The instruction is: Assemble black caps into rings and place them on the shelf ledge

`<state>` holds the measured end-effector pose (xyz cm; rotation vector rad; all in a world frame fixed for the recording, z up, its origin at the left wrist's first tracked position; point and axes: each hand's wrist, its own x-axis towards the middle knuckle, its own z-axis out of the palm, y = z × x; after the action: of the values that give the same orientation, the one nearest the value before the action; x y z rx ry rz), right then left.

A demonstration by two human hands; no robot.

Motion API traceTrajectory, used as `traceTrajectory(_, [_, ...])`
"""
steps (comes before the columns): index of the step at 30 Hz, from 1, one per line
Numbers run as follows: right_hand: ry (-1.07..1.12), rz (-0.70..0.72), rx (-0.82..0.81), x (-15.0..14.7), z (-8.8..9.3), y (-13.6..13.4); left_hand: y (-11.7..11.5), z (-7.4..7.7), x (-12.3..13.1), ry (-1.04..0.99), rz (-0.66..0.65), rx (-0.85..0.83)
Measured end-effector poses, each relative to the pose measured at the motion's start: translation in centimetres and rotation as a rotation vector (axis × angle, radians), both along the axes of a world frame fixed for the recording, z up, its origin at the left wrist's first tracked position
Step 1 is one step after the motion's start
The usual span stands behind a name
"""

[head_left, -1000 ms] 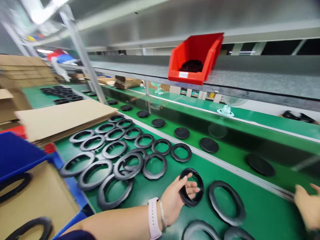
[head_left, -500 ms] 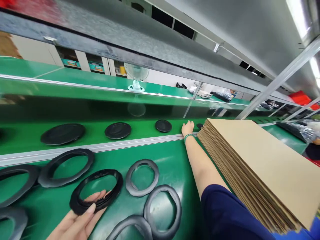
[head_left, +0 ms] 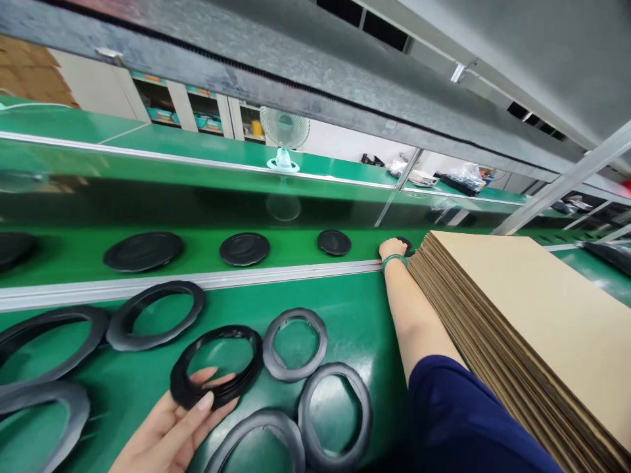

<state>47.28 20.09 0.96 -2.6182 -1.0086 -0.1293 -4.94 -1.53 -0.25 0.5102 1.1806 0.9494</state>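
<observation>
A glossy black ring with a ridged side is pinched between the thumb and fingers of my left hand, raised over the green tabletop. My right arm stretches forward across the metal rail, and my right hand, with a green bangle at the wrist, is on the green strip behind it. Its fingers look curled at the edge of a small black disc; the fingertips are mostly hidden. A similar black disc lies on the strip to the left of that hand.
Several dull black rings, among them a small ring and another ring, lie on the tabletop. A tall stack of cardboard sheets stands against my right arm's side. More discs lie leftward along the strip. A metal shelf beam spans overhead.
My right hand has moved right, from just left of the small black disc onto it. The left hand still holds the black ring. The whole view has shifted slightly.
</observation>
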Motion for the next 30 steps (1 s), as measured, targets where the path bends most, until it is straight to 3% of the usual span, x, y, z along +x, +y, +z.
traceTrajectory(3, [-0.05,0.103,-0.011,-1.5,-0.8,-0.2,-0.6,2.2,0.7,0.034,-0.029,0.052])
traceTrajectory(6, [-0.071,0.22,0.004,-1.9,-1.3,-0.7,-0.8,3.3,1.1,0.014,-0.032,0.101])
traceTrajectory(15, [0.023,0.356,0.014,1.4,-1.7,-1.1,-0.8,3.2,0.8,-0.022,-0.042,0.16])
traceTrajectory(21, [-0.008,0.353,0.013,1.6,-2.0,-0.6,-0.8,3.2,1.2,0.012,-0.111,0.225])
traceTrajectory(30, [-0.051,0.324,-0.012,0.9,-2.2,0.8,-0.8,2.9,1.4,0.032,-0.051,0.202])
